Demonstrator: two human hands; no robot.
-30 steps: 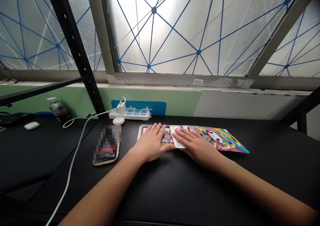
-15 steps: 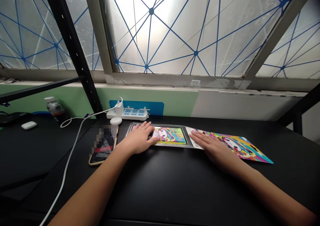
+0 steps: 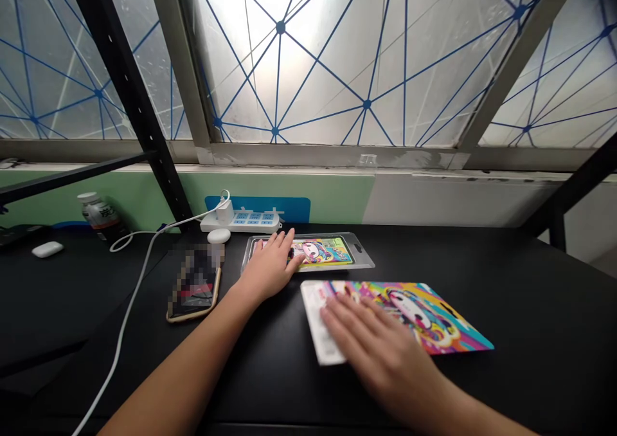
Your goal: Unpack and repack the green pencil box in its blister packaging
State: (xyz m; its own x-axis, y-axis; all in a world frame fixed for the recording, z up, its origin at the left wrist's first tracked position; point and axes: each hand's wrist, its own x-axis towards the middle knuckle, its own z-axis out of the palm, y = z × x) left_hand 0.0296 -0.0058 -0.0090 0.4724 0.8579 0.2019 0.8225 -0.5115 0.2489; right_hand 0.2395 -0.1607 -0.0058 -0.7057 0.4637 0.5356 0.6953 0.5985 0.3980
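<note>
My left hand (image 3: pixel 270 267) lies flat with its fingers apart over the left part of a clear plastic blister pack (image 3: pixel 362 259). Inside the pack is a colourful cartoon-printed item (image 3: pixel 325 251), partly covered by my fingers. My right hand (image 3: pixel 376 343) rests palm down, fingers stretched out, on a bright printed card (image 3: pixel 443 320) with a white left end and a cartoon character. The card lies on the black table nearer to me than the pack, with a strip of tabletop between them.
Left of the pack lies a phone (image 3: pixel 195 288) in a tan-edged case. Behind it are a white round piece (image 3: pixel 218 236) and a power strip (image 3: pixel 245 220) with a white cable (image 3: pixel 126 333). A bottle (image 3: pixel 100 216) and a white case (image 3: pixel 47 249) sit further left.
My right hand has slid the card toward me and to the left, away from the pack. The pack's right end now shows. My left hand has stayed on the pack.
</note>
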